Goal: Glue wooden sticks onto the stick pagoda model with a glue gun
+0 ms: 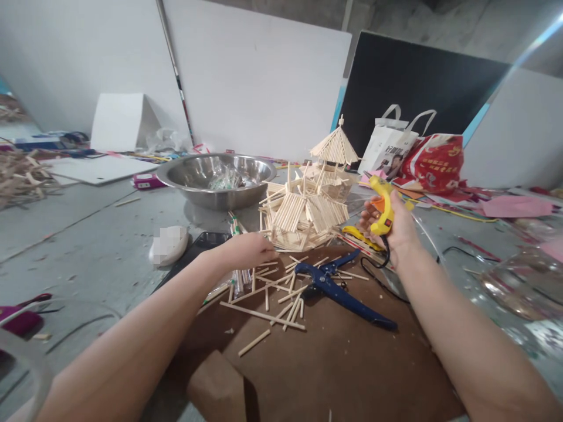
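My right hand [400,228] is wrapped around a yellow hot glue gun [385,205] with an orange trigger, held up to the right of a wooden stick model [308,214]. That model has a sloped roof of thin sticks. My left hand [250,251] is closed at the model's lower left edge; its fingertips are partly hidden, and what they pinch cannot be made out. Loose wooden sticks [264,315] lie scattered in front of the model. A blue pipe cutter [347,296] rests among them on the brown board [316,363].
Behind the model stands a small stick tower [335,146] with a pointed roof. A steel basin [215,199] holds clear plastic packets. White [389,143] and red [435,163] bags stand at the back right. A black cable [376,272] hangs from the glue gun. A brown block [217,387] sits in front.
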{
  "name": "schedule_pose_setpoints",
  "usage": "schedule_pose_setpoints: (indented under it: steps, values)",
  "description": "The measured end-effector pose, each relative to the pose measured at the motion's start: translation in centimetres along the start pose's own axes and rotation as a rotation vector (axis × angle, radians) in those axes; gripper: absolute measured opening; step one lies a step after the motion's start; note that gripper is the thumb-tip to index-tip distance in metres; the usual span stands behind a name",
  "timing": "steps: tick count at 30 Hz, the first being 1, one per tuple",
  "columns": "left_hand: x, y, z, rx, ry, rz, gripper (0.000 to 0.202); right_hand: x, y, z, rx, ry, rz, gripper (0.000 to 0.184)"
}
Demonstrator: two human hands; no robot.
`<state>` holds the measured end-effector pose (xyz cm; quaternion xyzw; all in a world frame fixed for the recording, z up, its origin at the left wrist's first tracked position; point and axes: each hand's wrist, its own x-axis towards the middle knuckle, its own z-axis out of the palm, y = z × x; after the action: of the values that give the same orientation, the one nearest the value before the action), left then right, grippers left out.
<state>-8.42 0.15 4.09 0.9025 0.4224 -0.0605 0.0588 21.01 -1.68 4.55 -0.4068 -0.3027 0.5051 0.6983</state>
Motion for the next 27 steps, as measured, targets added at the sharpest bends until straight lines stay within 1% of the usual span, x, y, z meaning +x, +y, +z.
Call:
schedule_pose_setpoints:
  steps: [3, 6, 8, 12, 14, 16, 19, 21, 22, 25, 27]
  values:
    - [0.5, 0.7, 1.1, 0.060, 0.133, -0.072, 0.034, 0.1, 0.1, -0.1, -0.030, -0.025, -0.024, 0.035]
    - [1.0, 1.7, 2.2, 0.116, 0.149, -0.135, 0.031, 0.2, 0.2, -0.1, -0.045, -0.028, -0.022, 0.034]
    - [1.3, 2.0, 2.8, 0.111, 0.144, -0.173, 0.030, 0.3, 0.3, -0.2, -0.049, -0.021, -0.015, 0.035]
    - [1.8, 1.8, 3.3, 0.030, 0.153, -0.206, 0.026, 0.4, 0.5, -0.2, -0.070, -0.036, -0.021, 0.035]
    - [1.8, 1.7, 3.3, 0.003, 0.169, -0.189, 0.022, 0.4, 0.6, -0.2, -0.064, -0.043, -0.024, 0.034]
    - [1.5, 1.8, 3.2, 0.002, 0.205, -0.137, 0.021, 0.3, 0.5, -0.2, -0.052, -0.035, -0.037, 0.033]
    - [0.9, 2.6, 2.9, -0.023, 0.271, -0.065, 0.023, 0.0, 0.3, 0.0, -0.053, -0.031, -0.076, 0.033]
    - [0.6, 3.4, 2.6, -0.130, 0.315, -0.064, 0.024, -0.2, 0.1, 0.2, -0.053, -0.023, -0.089, 0.032]
    - [0.5, 3.9, 2.4, -0.228, 0.349, -0.070, 0.024, -0.3, 0.1, 0.3, -0.050, -0.014, -0.090, 0.032]
    - [0.5, 5.1, 2.2, -0.639, 0.403, -0.081, 0.021, -0.4, -0.1, 0.5, -0.056, -0.003, -0.094, 0.032]
    - [0.6, 5.6, 2.1, -0.908, 0.377, -0.107, 0.018, -0.4, -0.1, 0.6, -0.063, -0.008, -0.096, 0.031]
